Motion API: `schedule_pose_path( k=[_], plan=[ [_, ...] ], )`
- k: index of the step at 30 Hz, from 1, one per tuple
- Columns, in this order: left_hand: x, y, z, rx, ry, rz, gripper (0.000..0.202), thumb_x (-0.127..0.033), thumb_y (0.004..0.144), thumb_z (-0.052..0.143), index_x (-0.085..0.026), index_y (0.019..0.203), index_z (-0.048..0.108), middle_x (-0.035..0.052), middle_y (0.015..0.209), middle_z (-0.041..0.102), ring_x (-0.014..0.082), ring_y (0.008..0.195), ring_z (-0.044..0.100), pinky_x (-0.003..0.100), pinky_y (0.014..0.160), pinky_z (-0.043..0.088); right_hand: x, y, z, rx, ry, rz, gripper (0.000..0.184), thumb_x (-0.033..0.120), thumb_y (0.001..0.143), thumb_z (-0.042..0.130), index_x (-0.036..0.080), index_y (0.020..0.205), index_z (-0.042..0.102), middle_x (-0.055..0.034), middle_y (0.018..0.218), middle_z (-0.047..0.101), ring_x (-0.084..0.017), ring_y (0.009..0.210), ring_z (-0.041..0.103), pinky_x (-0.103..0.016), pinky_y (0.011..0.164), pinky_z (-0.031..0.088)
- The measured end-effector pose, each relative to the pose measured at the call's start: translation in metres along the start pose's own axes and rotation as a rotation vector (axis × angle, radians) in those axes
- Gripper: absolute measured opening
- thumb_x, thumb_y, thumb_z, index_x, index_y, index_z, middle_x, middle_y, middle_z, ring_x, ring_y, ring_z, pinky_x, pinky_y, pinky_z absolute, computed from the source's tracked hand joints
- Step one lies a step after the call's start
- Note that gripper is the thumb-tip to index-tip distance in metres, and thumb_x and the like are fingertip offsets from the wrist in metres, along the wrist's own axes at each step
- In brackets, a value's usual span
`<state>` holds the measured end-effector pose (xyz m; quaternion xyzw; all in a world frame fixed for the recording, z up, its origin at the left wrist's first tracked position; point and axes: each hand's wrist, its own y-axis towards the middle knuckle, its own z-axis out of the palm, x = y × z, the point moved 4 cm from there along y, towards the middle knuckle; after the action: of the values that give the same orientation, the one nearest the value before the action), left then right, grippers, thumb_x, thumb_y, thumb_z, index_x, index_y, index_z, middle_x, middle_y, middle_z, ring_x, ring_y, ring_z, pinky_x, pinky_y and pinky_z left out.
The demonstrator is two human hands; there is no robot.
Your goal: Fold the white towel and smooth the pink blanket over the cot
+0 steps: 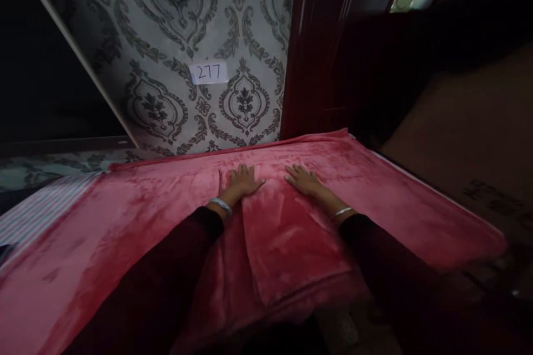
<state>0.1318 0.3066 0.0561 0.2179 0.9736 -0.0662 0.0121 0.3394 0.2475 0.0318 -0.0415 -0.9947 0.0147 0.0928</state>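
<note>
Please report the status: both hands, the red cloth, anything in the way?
Left hand and right hand open, palms down on red cloth. Cloth layered in the middle. No obstruction visible at either hand.

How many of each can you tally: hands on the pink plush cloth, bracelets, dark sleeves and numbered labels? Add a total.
Hands on the pink plush cloth: 2 (left hand, right hand)
Bracelets: 2 (left bracelet, right bracelet)
Dark sleeves: 2 (left sleeve, right sleeve)
Numbered labels: 1 (the label reading 277)
Total: 7
</note>
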Motion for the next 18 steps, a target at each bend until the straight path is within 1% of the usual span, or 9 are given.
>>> schedule_pose_path(
  k=[2,4,7,8,10,12,14,16,18],
  plan=[
    [-0.005,-0.014,-0.006,-0.030,0.006,0.015,0.079,-0.059,0.098,0.037,-0.011,0.160,0.030,0.0250,0.168,0.026,0.0362,0.159,0.017,0.062,0.123,0.019,-0.003,-0.026,0.000,-0.039,-0.015,-0.011,0.065,0.055,0.106,0.025,0.028,0.166,0.024,-0.0128,0.170,0.025,-0.032,0.156,0.023,-0.065,0.120,0.028],
    [-0.015,-0.034,-0.005,-0.074,0.006,0.108,0.076,-0.057,0.099,0.037,-0.011,0.160,0.030,0.0235,0.168,0.027,0.0354,0.159,0.018,0.061,0.125,0.016,-0.007,-0.054,0.003,-0.078,-0.036,-0.024,0.065,0.056,0.106,0.027,0.028,0.165,0.025,-0.0118,0.170,0.025,-0.031,0.157,0.023,-0.062,0.121,0.028],
    [-0.033,-0.067,0.010,-0.111,0.009,0.302,0.079,-0.060,0.099,0.039,-0.015,0.163,0.027,0.0204,0.170,0.023,0.0353,0.160,0.013,0.060,0.126,0.012,-0.011,-0.091,0.012,-0.112,-0.060,-0.077,0.065,0.058,0.106,0.030,0.031,0.165,0.027,-0.0097,0.171,0.023,-0.032,0.157,0.021,-0.061,0.121,0.029],
    [-0.036,-0.077,0.017,-0.118,0.016,0.338,0.080,-0.062,0.099,0.040,-0.017,0.163,0.026,0.0199,0.171,0.022,0.0363,0.160,0.011,0.061,0.126,0.011,-0.012,-0.100,0.016,-0.121,-0.068,-0.090,0.065,0.058,0.106,0.031,0.032,0.165,0.027,-0.0094,0.171,0.022,-0.033,0.157,0.021,-0.062,0.120,0.030],
    [-0.037,-0.089,0.031,-0.124,0.042,0.350,0.082,-0.064,0.098,0.041,-0.018,0.164,0.026,0.0205,0.171,0.019,0.0390,0.160,0.009,0.063,0.126,0.010,-0.013,-0.113,0.024,-0.139,-0.091,-0.100,0.065,0.058,0.106,0.033,0.030,0.164,0.028,-0.0095,0.171,0.022,-0.033,0.158,0.019,-0.062,0.120,0.030],
    [-0.034,-0.093,0.041,-0.130,0.065,0.332,0.082,-0.065,0.098,0.040,-0.019,0.165,0.026,0.0212,0.171,0.018,0.0407,0.159,0.009,0.064,0.125,0.009,-0.014,-0.119,0.031,-0.156,-0.108,-0.094,0.065,0.056,0.106,0.034,0.028,0.164,0.030,-0.0098,0.171,0.022,-0.032,0.158,0.018,-0.062,0.120,0.029],
    [-0.032,-0.092,0.045,-0.138,0.078,0.330,0.082,-0.064,0.099,0.039,-0.019,0.165,0.024,0.0213,0.172,0.016,0.0407,0.159,0.009,0.064,0.125,0.008,-0.013,-0.121,0.032,-0.174,-0.113,-0.091,0.064,0.055,0.106,0.033,0.027,0.164,0.030,-0.0099,0.171,0.022,-0.031,0.158,0.018,-0.061,0.121,0.029],
    [-0.031,-0.087,0.042,-0.117,0.074,0.337,0.082,-0.064,0.099,0.039,-0.019,0.166,0.022,0.0213,0.172,0.014,0.0406,0.159,0.007,0.063,0.125,0.007,-0.012,-0.120,0.030,-0.163,-0.108,-0.082,0.063,0.054,0.107,0.034,0.027,0.164,0.030,-0.0099,0.171,0.021,-0.030,0.158,0.018,-0.061,0.120,0.030],
    [-0.030,-0.083,0.034,-0.045,0.062,0.332,0.084,-0.064,0.098,0.041,-0.019,0.166,0.019,0.0216,0.172,0.010,0.0407,0.159,0.005,0.063,0.125,0.008,-0.010,-0.120,0.023,-0.124,-0.099,-0.062,0.062,0.051,0.107,0.035,0.027,0.164,0.028,-0.0100,0.171,0.019,-0.030,0.158,0.016,-0.061,0.120,0.030]
  ],
)
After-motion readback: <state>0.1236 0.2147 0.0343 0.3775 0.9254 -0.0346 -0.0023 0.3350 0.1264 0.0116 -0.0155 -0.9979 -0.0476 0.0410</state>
